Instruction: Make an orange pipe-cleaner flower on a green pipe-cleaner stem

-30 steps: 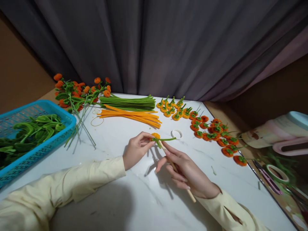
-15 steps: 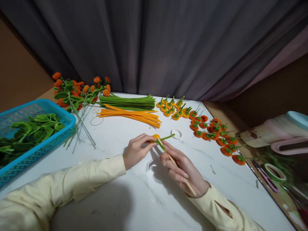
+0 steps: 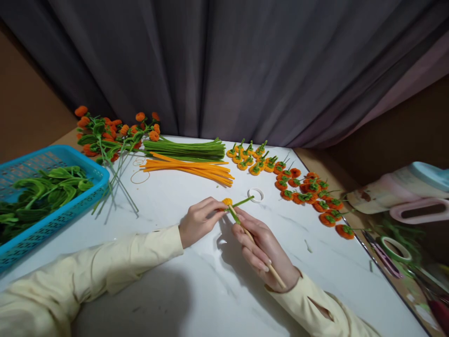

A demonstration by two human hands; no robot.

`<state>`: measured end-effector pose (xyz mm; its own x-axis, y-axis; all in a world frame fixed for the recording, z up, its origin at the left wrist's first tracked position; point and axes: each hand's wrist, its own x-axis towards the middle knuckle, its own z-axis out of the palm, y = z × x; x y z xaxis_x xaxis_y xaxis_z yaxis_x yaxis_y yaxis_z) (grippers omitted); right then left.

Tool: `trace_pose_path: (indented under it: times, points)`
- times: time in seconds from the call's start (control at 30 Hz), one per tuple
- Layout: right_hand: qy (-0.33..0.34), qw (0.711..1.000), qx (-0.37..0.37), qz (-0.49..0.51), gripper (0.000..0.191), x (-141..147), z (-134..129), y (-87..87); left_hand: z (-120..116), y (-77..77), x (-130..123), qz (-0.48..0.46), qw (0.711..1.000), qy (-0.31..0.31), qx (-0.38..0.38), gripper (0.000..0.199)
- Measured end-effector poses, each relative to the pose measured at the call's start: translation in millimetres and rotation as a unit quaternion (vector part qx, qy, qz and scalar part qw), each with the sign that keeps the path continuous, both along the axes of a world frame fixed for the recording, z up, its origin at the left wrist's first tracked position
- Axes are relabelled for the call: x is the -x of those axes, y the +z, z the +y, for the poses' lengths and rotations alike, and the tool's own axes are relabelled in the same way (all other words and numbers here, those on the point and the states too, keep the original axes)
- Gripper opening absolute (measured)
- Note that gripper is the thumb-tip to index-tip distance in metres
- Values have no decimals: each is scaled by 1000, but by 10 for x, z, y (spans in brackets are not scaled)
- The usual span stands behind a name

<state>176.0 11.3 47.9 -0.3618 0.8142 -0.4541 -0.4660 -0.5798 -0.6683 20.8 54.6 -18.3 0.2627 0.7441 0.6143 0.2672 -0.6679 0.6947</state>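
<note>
My left hand [image 3: 201, 219] pinches a small yellow-orange pipe-cleaner pumpkin [image 3: 227, 201] between thumb and fingertips. A thin wooden stick [image 3: 277, 275] lies across my right hand [image 3: 268, 248], whose fingers are closed round it. The stick's upper end meets the pumpkin. By that end a green pipe cleaner [image 3: 243, 201] juts out to the right, and a green piece also lies along the stick near my right fingertips. Just beyond, a white ring of tape [image 3: 256, 195] rests on the white table [image 3: 210, 299].
Green pipe cleaners [image 3: 189, 150] and orange pipe cleaners [image 3: 189, 169] lie behind my hands. Small pumpkins [image 3: 310, 187] spread along the right. At left stand a blue basket [image 3: 105, 180] of green leaves and orange stemmed sprays [image 3: 115, 131]. A tumbler [image 3: 396, 189], green tape [image 3: 396, 248] and scissors [image 3: 386, 260] are far right.
Both hands keep their hold near the pumpkin. My right hand has shifted very slightly left, and the stick and green piece by the pumpkin have turned a little. The whole view has moved slightly.
</note>
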Motion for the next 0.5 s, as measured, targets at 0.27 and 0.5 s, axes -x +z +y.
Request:
trace_pose_path:
  times: [0.27, 0.5]
  points:
    - [14, 999, 16, -43, 15, -24, 25, 87, -11, 2, -13, 7, 1000, -6, -5, 12]
    - [25, 995, 29, -88, 15, -64, 46, 53, -9, -1, -12, 14, 1000, -8, 4, 12]
